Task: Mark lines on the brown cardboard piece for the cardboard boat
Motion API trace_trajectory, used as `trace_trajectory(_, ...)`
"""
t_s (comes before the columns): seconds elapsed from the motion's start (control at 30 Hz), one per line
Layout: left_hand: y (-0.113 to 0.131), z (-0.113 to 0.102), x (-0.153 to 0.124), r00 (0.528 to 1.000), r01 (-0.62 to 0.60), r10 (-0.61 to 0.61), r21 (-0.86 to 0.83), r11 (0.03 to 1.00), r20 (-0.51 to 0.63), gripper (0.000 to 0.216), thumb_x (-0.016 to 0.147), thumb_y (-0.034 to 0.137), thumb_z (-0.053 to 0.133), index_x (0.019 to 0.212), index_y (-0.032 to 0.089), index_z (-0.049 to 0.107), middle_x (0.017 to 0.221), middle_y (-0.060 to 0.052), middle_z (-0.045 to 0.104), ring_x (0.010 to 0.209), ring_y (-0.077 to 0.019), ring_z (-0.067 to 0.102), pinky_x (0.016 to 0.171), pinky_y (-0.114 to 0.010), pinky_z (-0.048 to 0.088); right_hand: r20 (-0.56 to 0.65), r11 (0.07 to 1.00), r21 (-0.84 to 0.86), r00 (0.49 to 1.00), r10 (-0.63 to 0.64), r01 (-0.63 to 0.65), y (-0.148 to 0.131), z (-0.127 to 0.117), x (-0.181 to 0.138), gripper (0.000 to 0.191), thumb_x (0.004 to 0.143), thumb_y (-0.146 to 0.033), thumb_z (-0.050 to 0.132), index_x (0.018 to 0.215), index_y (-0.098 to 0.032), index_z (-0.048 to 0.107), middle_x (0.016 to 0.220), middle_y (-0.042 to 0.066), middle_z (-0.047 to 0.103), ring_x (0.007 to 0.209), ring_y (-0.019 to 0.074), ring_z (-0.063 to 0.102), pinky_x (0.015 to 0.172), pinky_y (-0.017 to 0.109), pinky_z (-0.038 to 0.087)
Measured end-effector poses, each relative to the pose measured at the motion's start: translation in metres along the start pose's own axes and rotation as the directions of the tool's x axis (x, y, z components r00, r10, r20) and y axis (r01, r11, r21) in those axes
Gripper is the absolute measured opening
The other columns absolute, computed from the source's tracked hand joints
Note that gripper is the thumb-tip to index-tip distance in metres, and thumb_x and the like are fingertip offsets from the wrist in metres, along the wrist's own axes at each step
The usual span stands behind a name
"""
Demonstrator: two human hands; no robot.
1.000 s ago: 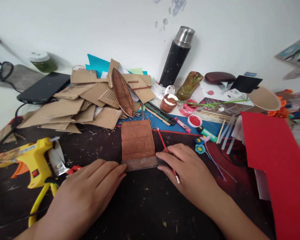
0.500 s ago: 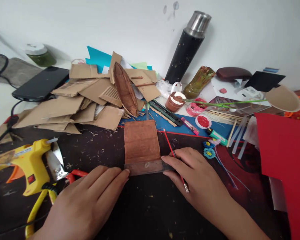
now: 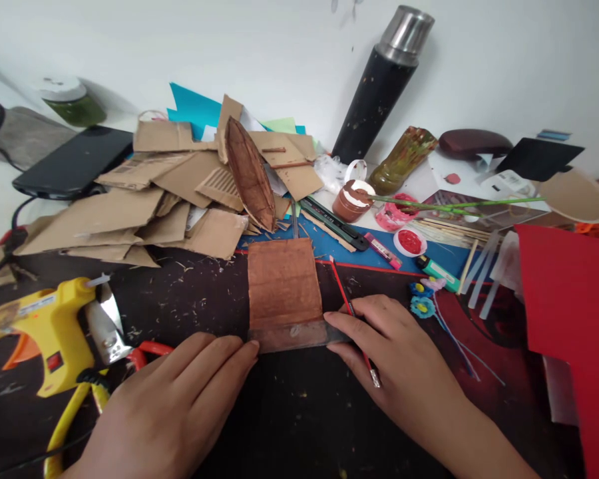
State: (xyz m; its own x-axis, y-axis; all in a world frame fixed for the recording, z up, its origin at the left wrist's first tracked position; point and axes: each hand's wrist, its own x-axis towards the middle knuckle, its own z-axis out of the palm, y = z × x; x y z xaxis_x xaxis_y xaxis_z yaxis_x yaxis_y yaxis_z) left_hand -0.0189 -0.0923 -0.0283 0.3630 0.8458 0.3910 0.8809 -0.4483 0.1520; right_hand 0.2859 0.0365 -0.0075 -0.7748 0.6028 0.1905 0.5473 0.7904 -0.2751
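The brown square (image 3: 284,279) on the table (image 3: 289,412) before me looks fully coloured but shows no pencil line, my right hand (image 3: 394,346) gripping the red pencil (image 3: 342,290), my left hand (image 3: 180,392) (pinching or pressing, I can't tell) at the clear ruler (image 3: 289,338) along its near edge.

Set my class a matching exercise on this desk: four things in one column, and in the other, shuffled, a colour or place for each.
1. pencil
2. clear strip
3. glue gun
4. flask

A. black and silver, standing by the wall
B. laid along the near edge of the brown panel
C. red, held in the right hand
D. yellow and orange, at the left of the picture

Pairs: 1-C, 2-B, 3-D, 4-A
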Motion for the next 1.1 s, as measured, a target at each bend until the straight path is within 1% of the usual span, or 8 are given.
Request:
trace_trajectory(0.17, 0.0023, 0.0006, 0.0017, 1.0, 0.014, -0.014, 0.012, 1.0, 0.003, 0.035, 0.117, 0.018, 0.049, 0.13, 0.02, 0.081, 0.115, -0.006, 0.089, 0.096, -0.0246, 0.083, 0.077, -0.034, 0.065, 0.002, 1.0, 0.022, 1.0, 0.001, -0.002, 0.0007, 0.0003, 0.0003, 0.024, 0.116, -0.022, 0.064, 0.135, -0.019, 0.079, 0.112, 0.014, 0.079, 0.102, 0.0312, 0.075, 0.088, 0.048, 0.066)
trace_trajectory(0.3, 0.0031, 0.0014, 0.0029, 1.0, 0.018, -0.019, 0.031, 0.999, 0.019, 0.037, 0.118, 0.019, 0.045, 0.132, 0.02, 0.079, 0.115, -0.006, 0.09, 0.095, -0.0253, 0.084, 0.073, -0.035, 0.065, -0.005, 1.0, 0.021, 1.0, 0.002, -0.001, -0.0003, 0.0003, 0.001, 0.023, 0.116, -0.022, 0.064, 0.134, -0.018, 0.079, 0.111, 0.014, 0.078, 0.101, 0.0315, 0.075, 0.088, 0.047, 0.065)
trace_trajectory(0.47, 0.0018, 0.0014, 0.0011, 1.0, 0.02, -0.02, 0.029, 0.999, 0.023, 0.036, 0.117, 0.021, 0.046, 0.133, 0.022, 0.079, 0.115, -0.007, 0.09, 0.095, -0.0254, 0.085, 0.073, -0.035, 0.067, -0.012, 0.999, 0.031, 1.0, 0.008, -0.008, -0.0016, -0.0004, 0.0013, 0.024, 0.118, -0.022, 0.062, 0.133, -0.018, 0.079, 0.111, 0.014, 0.078, 0.1, 0.0318, 0.074, 0.086, 0.047, 0.064)
trace_trajectory(0.6, 0.0012, 0.0014, 0.0011, 0.999, 0.037, -0.037, 0.003, 0.999, 0.019, 0.035, 0.118, 0.023, 0.048, 0.134, 0.024, 0.079, 0.116, -0.005, 0.09, 0.097, -0.0247, 0.085, 0.076, -0.034, 0.067, -0.018, 0.999, 0.04, 1.0, 0.008, -0.007, -0.0018, -0.0013, 0.0021, 0.024, 0.118, -0.022, 0.062, 0.133, -0.017, 0.08, 0.111, 0.014, 0.078, 0.1, 0.0317, 0.074, 0.086, 0.047, 0.065)
trace_trajectory(0.83, 0.0017, 0.0019, 0.0044, 1.0, -0.009, 0.008, 0.055, 0.998, 0.022, 0.036, 0.121, 0.021, 0.043, 0.133, 0.017, 0.077, 0.113, -0.007, 0.09, 0.094, -0.0251, 0.085, 0.074, -0.035, 0.066, -0.016, 0.999, 0.042, 1.0, 0.016, -0.015, -0.0018, -0.0002, 0.0021, 0.023, 0.117, -0.02, 0.064, 0.133, -0.017, 0.08, 0.111, 0.014, 0.078, 0.101, 0.0314, 0.074, 0.087, 0.047, 0.064)
trace_trajectory(1.1, 0.0023, 0.0027, 0.0056, 1.0, -0.02, 0.019, 0.071, 0.997, 0.016, 0.035, 0.121, 0.019, 0.043, 0.132, 0.017, 0.077, 0.113, -0.007, 0.089, 0.094, -0.0238, 0.082, 0.076, -0.034, 0.064, -0.006, 0.999, 0.047, 1.0, 0.014, -0.014, -0.0011, -0.0008, 0.002, 0.023, 0.115, -0.02, 0.067, 0.134, -0.017, 0.079, 0.112, 0.014, 0.078, 0.102, 0.0322, 0.073, 0.088, 0.048, 0.064)
